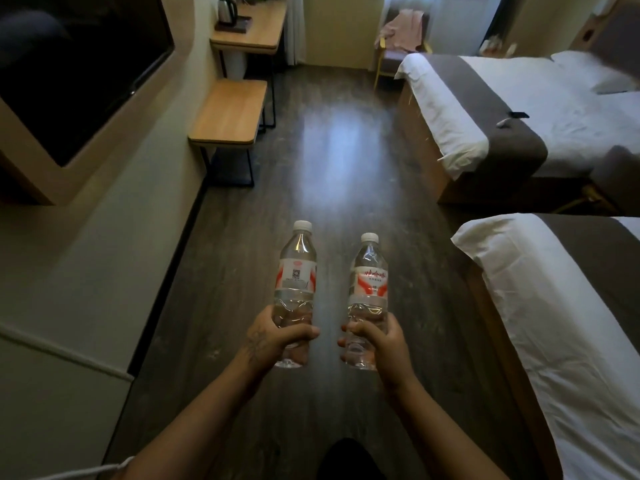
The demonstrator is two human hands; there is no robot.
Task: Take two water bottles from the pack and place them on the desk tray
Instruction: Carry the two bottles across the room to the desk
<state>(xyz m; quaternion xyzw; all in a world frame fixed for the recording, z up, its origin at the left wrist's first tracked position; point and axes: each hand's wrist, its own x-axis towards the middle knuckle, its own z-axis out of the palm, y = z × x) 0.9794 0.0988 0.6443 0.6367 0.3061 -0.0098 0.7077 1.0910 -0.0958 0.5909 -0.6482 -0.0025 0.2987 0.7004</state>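
Hotel rm, dim; dark wood-look floor runs from near to far, glare patch mid-way.

- Item 1: left bottle, clear, white cap, red/white label. Upright, held low round the base by left hand. Grip clenched round the lower body, fingers wrapped across the front.
- Item 2: right bottle, same type. Upright, slightly nearer than item 1, base in right hand. Grip clenched likewise.
- Both bottles side by side w/ a gap, not touching, over the floor at mid-frame. Low hold prob. keeps caps up and labels clear, and leaves the bases ready to set down flat.
- Pack: not in view.
- Far bench, left wall, wooden. Carries a dark tray w/ a kettle on it. Likely the drop-off; well apart from the bottles. Free room on the tray too small to judge.
- Lower wooden bench, nearer, left wall, nothing seen on top.
- Two beds, right side: near bed, far bed, white linen w/ grey runners.
- Chair w/ pink cloth, far centre-right.
- TV, left wall, off.

Status, est.: pick-up done; carry to far bench pending. Clear floor lane btw benches and beds.
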